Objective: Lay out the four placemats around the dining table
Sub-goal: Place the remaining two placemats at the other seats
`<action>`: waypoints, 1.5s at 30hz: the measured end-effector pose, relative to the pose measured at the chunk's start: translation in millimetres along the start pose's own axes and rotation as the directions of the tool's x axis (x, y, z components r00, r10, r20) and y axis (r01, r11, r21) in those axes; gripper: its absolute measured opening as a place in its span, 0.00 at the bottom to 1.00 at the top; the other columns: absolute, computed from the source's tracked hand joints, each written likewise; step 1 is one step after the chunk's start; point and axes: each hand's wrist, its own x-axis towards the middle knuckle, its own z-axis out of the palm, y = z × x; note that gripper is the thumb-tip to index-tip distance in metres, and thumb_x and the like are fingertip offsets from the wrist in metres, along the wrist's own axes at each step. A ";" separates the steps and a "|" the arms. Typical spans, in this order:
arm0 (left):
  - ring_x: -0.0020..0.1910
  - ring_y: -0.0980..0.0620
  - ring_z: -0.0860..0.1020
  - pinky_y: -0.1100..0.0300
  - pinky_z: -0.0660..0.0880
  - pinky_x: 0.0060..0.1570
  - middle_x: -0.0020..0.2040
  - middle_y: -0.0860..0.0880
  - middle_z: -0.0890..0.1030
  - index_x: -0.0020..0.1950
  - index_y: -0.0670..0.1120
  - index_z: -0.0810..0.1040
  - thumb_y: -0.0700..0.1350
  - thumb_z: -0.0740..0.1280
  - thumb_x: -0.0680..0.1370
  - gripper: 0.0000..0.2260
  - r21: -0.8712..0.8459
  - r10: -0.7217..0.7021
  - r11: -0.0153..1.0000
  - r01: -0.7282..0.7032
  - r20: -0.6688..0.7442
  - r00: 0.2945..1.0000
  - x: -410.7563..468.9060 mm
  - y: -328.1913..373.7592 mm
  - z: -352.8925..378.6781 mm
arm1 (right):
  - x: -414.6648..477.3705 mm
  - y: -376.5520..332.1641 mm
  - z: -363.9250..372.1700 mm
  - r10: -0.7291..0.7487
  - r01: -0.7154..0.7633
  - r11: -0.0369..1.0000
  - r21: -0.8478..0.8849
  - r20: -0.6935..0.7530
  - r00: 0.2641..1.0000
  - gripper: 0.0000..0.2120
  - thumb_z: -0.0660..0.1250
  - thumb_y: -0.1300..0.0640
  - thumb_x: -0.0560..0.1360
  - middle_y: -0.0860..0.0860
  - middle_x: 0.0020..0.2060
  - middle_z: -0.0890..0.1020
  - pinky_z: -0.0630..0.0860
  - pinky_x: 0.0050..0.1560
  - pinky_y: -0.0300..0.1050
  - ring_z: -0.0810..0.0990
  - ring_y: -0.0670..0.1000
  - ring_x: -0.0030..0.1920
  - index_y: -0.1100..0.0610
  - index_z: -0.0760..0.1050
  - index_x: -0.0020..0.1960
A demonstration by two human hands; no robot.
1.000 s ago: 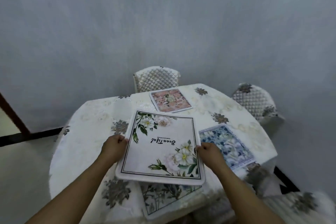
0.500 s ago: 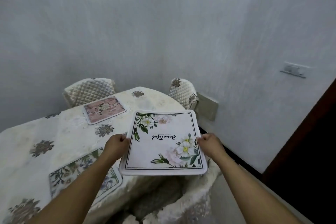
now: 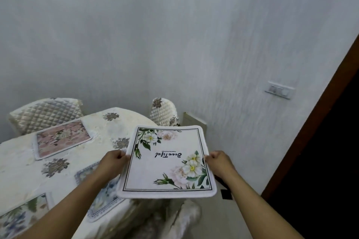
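Both hands grip the white mat, held flat in the air at the table's right edge, partly over the tablecloth and partly past it. Left hand pinches the mat's left edge about midway, fingers curled closed over it. Right hand closed the same way on the right edge. Mat print is upside down to the camera, flowers at far-left and near-right corners.

On the table: pink mat lies flat at the far side, in front of the left chair. Blue mat lies flat near the table's right edge, partly hidden under the left forearm and the white mat. A fourth mat lies at the near-left, cut off by the frame.

Second chair stands at the table's far-right corner, just beyond the white mat's far edge, close to the wall. A covered seat sits below the white mat's near edge. Right of the table, a strip of open floor runs between table and wall, up to the dark door frame. Switch plate on the wall, well above the mat.
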 end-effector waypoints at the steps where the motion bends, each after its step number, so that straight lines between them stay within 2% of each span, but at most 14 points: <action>1: 0.28 0.49 0.70 0.57 0.65 0.32 0.30 0.44 0.72 0.34 0.42 0.75 0.46 0.66 0.78 0.14 0.002 0.013 1.000 -0.013 0.007 1.000 12.1 8.5 8.9 | 14.3 1.4 -7.3 0.002 -0.002 1.000 0.001 -0.004 1.000 0.17 0.65 0.50 0.71 0.47 0.24 0.77 0.68 0.30 0.38 0.75 0.45 0.27 0.57 0.71 0.27; 6: 0.29 0.49 0.69 0.56 0.61 0.32 0.28 0.47 0.72 0.30 0.46 0.71 0.45 0.66 0.79 0.17 0.018 0.063 0.998 -0.064 0.029 0.998 65.6 57.8 54.4 | 79.7 16.2 -45.0 0.028 -0.028 1.000 0.007 0.012 1.000 0.16 0.66 0.50 0.72 0.46 0.26 0.80 0.70 0.31 0.36 0.77 0.43 0.28 0.55 0.74 0.28; 10: 0.30 0.49 0.72 0.58 0.63 0.31 0.30 0.46 0.77 0.34 0.41 0.77 0.47 0.67 0.78 0.15 0.012 0.019 1.000 -0.019 0.016 1.000 96.7 99.2 91.5 | 134.9 37.3 -74.6 0.053 -0.054 0.998 0.017 0.034 0.998 0.14 0.65 0.49 0.73 0.51 0.32 0.83 0.70 0.32 0.38 0.79 0.48 0.32 0.57 0.76 0.33; 13: 0.30 0.50 0.73 0.60 0.64 0.30 0.32 0.46 0.79 0.36 0.42 0.79 0.48 0.67 0.78 0.13 -0.004 -0.007 1.000 0.007 -0.012 1.000 119.0 128.3 116.1 | 183.2 49.8 -87.2 0.027 -0.029 0.999 0.024 0.062 0.998 0.14 0.65 0.51 0.73 0.49 0.30 0.82 0.70 0.29 0.37 0.77 0.44 0.28 0.57 0.76 0.33; 18: 0.31 0.51 0.73 0.59 0.66 0.32 0.31 0.47 0.78 0.33 0.43 0.78 0.47 0.67 0.77 0.14 -0.063 -0.111 0.993 0.102 -0.149 0.983 138.7 159.8 152.8 | 273.3 51.6 -105.6 -0.076 0.077 0.997 0.002 0.200 0.977 0.14 0.65 0.52 0.74 0.55 0.37 0.85 0.74 0.38 0.41 0.82 0.51 0.36 0.62 0.80 0.39; 20: 0.30 0.51 0.72 0.58 0.65 0.32 0.29 0.48 0.77 0.31 0.44 0.76 0.47 0.67 0.77 0.16 -0.069 -0.165 0.986 0.154 -0.195 0.967 139.8 163.3 165.6 | 305.0 46.7 -110.3 -0.127 0.138 0.990 -0.022 0.276 0.953 0.14 0.64 0.51 0.75 0.55 0.38 0.85 0.76 0.43 0.43 0.83 0.53 0.40 0.60 0.79 0.38; 22: 0.28 0.51 0.70 0.58 0.64 0.31 0.26 0.50 0.74 0.28 0.45 0.73 0.47 0.68 0.78 0.17 -0.090 -0.216 0.976 0.200 -0.238 0.947 143.3 167.4 174.6 | 335.9 37.5 -110.7 -0.172 0.199 0.979 -0.040 0.355 0.919 0.14 0.64 0.50 0.76 0.52 0.37 0.84 0.75 0.40 0.42 0.82 0.51 0.39 0.56 0.76 0.35; 24: 0.27 0.52 0.69 0.58 0.63 0.32 0.25 0.51 0.72 0.28 0.46 0.70 0.46 0.68 0.77 0.18 -0.093 -0.236 0.971 0.219 -0.272 0.933 142.8 169.8 174.7 | 354.9 25.0 -105.5 -0.213 0.247 0.968 -0.044 0.380 0.900 0.14 0.64 0.51 0.76 0.51 0.34 0.82 0.71 0.35 0.40 0.80 0.50 0.36 0.55 0.75 0.33; 27: 0.27 0.52 0.66 0.57 0.61 0.32 0.26 0.49 0.69 0.29 0.48 0.69 0.46 0.68 0.77 0.17 -0.123 -0.295 0.955 0.269 -0.353 0.888 151.7 169.2 171.0 | 388.6 4.6 -82.0 -0.260 0.322 0.944 -0.076 0.433 0.863 0.14 0.65 0.51 0.76 0.52 0.33 0.82 0.66 0.31 0.37 0.77 0.48 0.32 0.59 0.79 0.37; 29: 0.27 0.51 0.66 0.56 0.61 0.33 0.27 0.47 0.69 0.31 0.48 0.70 0.46 0.68 0.77 0.15 -0.171 -0.344 0.939 0.300 -0.386 0.856 162.5 165.4 164.8 | 409.7 -12.3 -59.9 -0.272 0.331 0.943 -0.035 0.490 0.828 0.14 0.65 0.53 0.76 0.55 0.35 0.83 0.68 0.34 0.38 0.78 0.49 0.34 0.63 0.80 0.40; 34: 0.27 0.52 0.65 0.57 0.60 0.31 0.26 0.50 0.69 0.31 0.46 0.70 0.45 0.69 0.77 0.16 -0.240 -0.375 0.924 0.296 -0.437 0.818 230.8 141.2 155.6 | 478.2 -57.2 -11.0 -0.347 0.440 0.896 -0.055 0.531 0.773 0.18 0.65 0.54 0.75 0.51 0.28 0.76 0.67 0.35 0.42 0.74 0.49 0.33 0.57 0.70 0.28; 39: 0.27 0.51 0.69 0.59 0.64 0.31 0.26 0.51 0.71 0.29 0.46 0.72 0.44 0.68 0.78 0.17 -0.336 -0.417 0.896 0.289 -0.416 0.808 315.4 134.9 153.7 | 557.6 -108.4 15.6 -0.339 0.494 0.854 -0.160 0.549 0.764 0.15 0.64 0.51 0.76 0.52 0.32 0.80 0.68 0.33 0.41 0.77 0.52 0.35 0.57 0.73 0.33; 43: 0.27 0.49 0.69 0.57 0.66 0.31 0.27 0.48 0.71 0.32 0.45 0.72 0.45 0.68 0.78 0.15 -0.407 -0.474 0.859 0.310 -0.406 0.781 358.9 132.2 145.2 | 611.1 -155.3 45.5 -0.377 0.573 0.796 -0.196 0.580 0.722 0.16 0.64 0.50 0.77 0.57 0.39 0.82 0.72 0.40 0.43 0.80 0.56 0.41 0.62 0.78 0.40; 45: 0.26 0.51 0.69 0.58 0.67 0.29 0.27 0.49 0.71 0.32 0.45 0.72 0.46 0.67 0.78 0.15 -0.425 -0.506 0.843 0.330 -0.418 0.755 372.9 125.0 141.7 | 633.3 -177.7 68.0 -0.409 0.618 0.765 -0.180 0.606 0.682 0.15 0.64 0.51 0.77 0.55 0.35 0.81 0.69 0.39 0.42 0.80 0.56 0.40 0.59 0.77 0.37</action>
